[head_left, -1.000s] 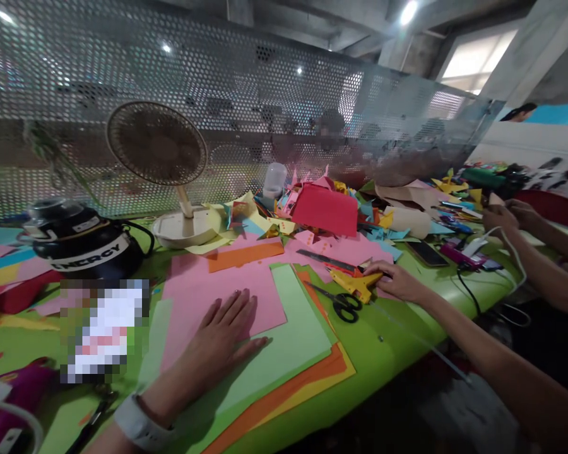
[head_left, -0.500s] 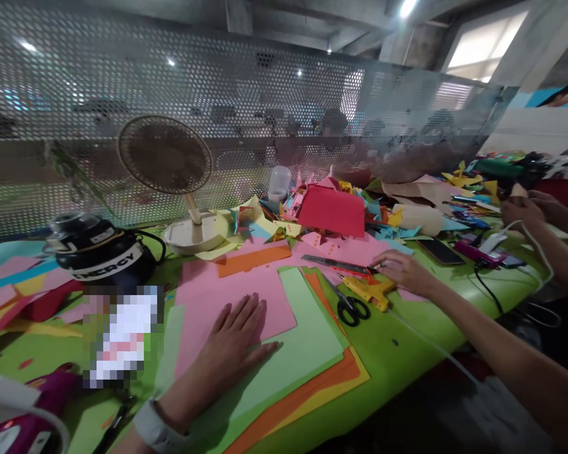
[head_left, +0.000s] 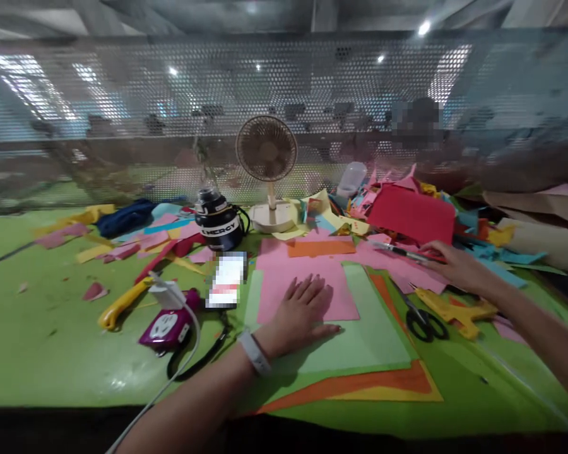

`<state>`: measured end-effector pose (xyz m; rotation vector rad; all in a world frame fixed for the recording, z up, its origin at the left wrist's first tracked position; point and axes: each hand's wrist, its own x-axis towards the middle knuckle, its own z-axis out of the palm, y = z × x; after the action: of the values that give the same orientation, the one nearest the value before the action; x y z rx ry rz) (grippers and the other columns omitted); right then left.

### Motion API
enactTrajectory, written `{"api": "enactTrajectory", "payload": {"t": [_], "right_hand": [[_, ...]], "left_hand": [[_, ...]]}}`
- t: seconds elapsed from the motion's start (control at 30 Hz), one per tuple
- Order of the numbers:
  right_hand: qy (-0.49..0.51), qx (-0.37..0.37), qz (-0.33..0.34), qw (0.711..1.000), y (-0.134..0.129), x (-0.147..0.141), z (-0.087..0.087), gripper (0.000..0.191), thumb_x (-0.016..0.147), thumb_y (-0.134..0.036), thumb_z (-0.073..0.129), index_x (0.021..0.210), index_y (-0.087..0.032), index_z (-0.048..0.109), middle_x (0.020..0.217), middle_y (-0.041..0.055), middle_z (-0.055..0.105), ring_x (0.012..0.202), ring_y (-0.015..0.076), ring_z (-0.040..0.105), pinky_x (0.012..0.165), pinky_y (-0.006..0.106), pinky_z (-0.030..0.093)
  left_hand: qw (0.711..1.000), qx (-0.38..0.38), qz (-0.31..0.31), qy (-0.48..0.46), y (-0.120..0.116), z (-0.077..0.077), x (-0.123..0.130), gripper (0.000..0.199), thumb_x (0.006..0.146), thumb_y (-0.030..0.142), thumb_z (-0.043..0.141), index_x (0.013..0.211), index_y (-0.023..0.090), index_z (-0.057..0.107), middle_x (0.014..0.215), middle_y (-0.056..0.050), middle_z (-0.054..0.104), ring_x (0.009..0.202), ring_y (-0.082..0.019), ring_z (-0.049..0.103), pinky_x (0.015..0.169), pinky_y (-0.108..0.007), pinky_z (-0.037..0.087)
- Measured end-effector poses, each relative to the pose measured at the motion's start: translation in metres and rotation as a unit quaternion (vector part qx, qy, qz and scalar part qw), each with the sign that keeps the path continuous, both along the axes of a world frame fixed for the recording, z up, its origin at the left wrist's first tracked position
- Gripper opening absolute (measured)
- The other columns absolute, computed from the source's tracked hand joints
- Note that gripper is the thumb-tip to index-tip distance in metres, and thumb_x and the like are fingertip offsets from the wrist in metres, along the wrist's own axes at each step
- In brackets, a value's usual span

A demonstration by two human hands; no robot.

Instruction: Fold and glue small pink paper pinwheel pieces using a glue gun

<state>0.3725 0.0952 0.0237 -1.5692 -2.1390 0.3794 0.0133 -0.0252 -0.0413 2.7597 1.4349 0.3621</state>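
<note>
My left hand point(head_left: 307, 309) lies flat with fingers spread on a pink paper sheet point(head_left: 272, 296), pressing it onto a light green sheet point(head_left: 373, 343). Orange paper point(head_left: 360, 386) and yellow paper point(head_left: 426, 396) stick out beneath. My right hand point(head_left: 449, 265) is closed on the end of a slim black-and-silver tool point(head_left: 395, 251), like a pen or craft knife; its exact kind is unclear. An orange strip point(head_left: 319, 247) lies on pink paper at the far edge. Black-handled scissors point(head_left: 426, 323) and a yellow glue gun point(head_left: 454, 309) lie just nearer than my right hand.
A small fan point(head_left: 266, 148) and a dark bottle point(head_left: 218, 221) stand at the back, before a perforated screen. Left lie a phone point(head_left: 227, 280), a purple power strip point(head_left: 165, 328) with a white cable and a yellow-handled tool point(head_left: 123, 306). Paper scraps and a red sheet point(head_left: 411, 211) pile up right.
My view has swung left, so the other person's hands are out of sight. My right hand now holds the slim tool slightly raised; my left hand stays flat on the paper.
</note>
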Motion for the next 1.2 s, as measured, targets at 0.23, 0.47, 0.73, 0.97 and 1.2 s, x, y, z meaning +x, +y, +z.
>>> {"api": "enactTrajectory", "payload": {"t": [0.23,0.47,0.73,0.97,1.2], "right_hand": [[0.321,-0.308,0.031,0.895,-0.103,-0.049,-0.009,0.045,0.078,-0.047,0.062,0.118,-0.025,0.061,0.113,0.0106,0.069,0.099,0.0282,0.068,0.078,0.039,0.06],[0.292,-0.29,-0.031,0.911,-0.148,-0.059,-0.025,0.039,0.076,-0.048,0.065,0.106,-0.024,0.066,0.106,0.0079,0.07,0.092,0.0239,0.067,0.068,0.031,0.058],[0.201,-0.209,-0.027,0.957,-0.132,-0.065,-0.03,0.043,0.073,-0.056,0.061,0.095,-0.019,0.065,0.071,0.001,0.059,0.057,0.0133,0.05,0.045,0.024,0.037],[0.28,-0.123,-0.031,0.952,-0.123,-0.079,-0.038,0.047,0.07,-0.062,0.064,0.089,-0.018,0.063,0.071,0.0005,0.058,0.061,0.0137,0.052,0.051,0.025,0.04],[0.331,-0.164,-0.028,0.929,-0.109,-0.063,-0.04,0.051,0.066,-0.063,0.068,0.091,-0.019,0.059,0.058,-0.0051,0.052,0.04,0.0063,0.039,0.037,0.021,0.029]], "left_hand": [[0.999,-0.016,0.028,0.002,0.0,0.006,-0.003,0.076,0.088,0.072,0.022,0.149,0.027,0.025,0.155,-0.007,0.029,0.144,-0.03,0.015,0.114,-0.056,0.011],[0.997,-0.029,0.06,0.03,-0.008,0.004,-0.022,0.076,0.088,0.071,0.023,0.148,0.024,0.029,0.154,-0.008,0.031,0.143,-0.032,0.018,0.113,-0.057,0.014],[0.994,-0.062,0.081,0.049,-0.015,0.004,-0.025,0.078,0.09,0.069,0.019,0.149,0.018,0.028,0.156,-0.014,0.025,0.143,-0.033,0.019,0.112,-0.055,0.017],[0.994,-0.062,0.081,0.034,-0.014,0.0,-0.026,0.077,0.089,0.069,0.023,0.148,0.021,0.028,0.156,-0.012,0.026,0.143,-0.033,0.021,0.113,-0.055,0.016],[0.994,-0.057,0.085,0.031,-0.014,-0.001,-0.026,0.076,0.089,0.07,0.023,0.148,0.022,0.029,0.155,-0.013,0.027,0.142,-0.033,0.022,0.113,-0.054,0.016]]}}
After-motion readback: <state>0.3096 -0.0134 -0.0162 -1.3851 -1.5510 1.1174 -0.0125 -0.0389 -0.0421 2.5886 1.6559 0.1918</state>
